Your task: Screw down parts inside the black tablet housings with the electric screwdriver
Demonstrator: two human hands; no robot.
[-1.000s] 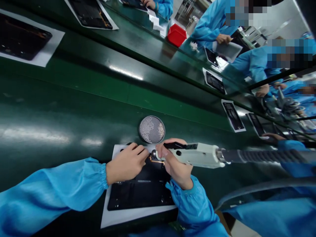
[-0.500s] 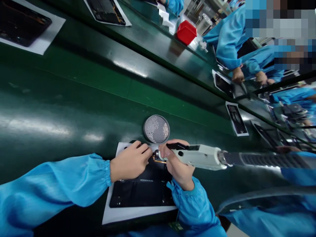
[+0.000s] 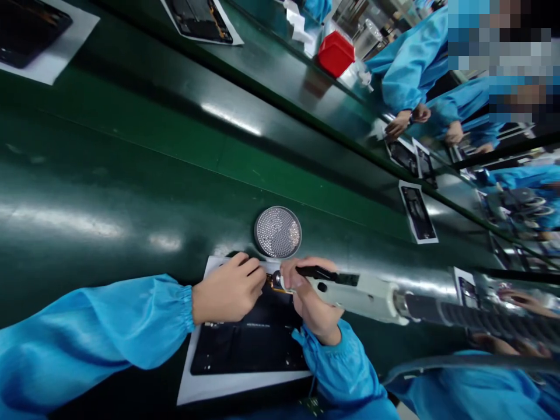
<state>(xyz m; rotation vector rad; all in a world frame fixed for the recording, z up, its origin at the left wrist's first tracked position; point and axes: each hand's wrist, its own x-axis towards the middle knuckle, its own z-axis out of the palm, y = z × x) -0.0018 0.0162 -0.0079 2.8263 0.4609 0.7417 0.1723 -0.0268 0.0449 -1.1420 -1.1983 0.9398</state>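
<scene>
1. R hand (image 3: 312, 303): fingers clamped round pale pwr screwdriver (image 3: 365, 296), held approx. flat; tip pts L, ribbed cable sleeve (image 3: 464, 318) runs off R.
2. L hand (image 3: 230, 290): fingers bent & bunched nr driver tip, over upper part of blk panel (image 3: 251, 349); can't tell if they grip anything, fingertips partly hidden.
3. Blk panel lies on white sheet (image 3: 210, 386) on green tabletop (image 3: 131, 195), partly under both hands; orange strip (image 3: 282, 290) shows by tip.
4. Round dimpled dish (image 3: 278, 232): on tabletop, just beyond hands.
5. Further back: red bin (image 3: 336, 53), co-worker's hand (image 3: 398, 123) by another panel (image 3: 403, 156).
</scene>
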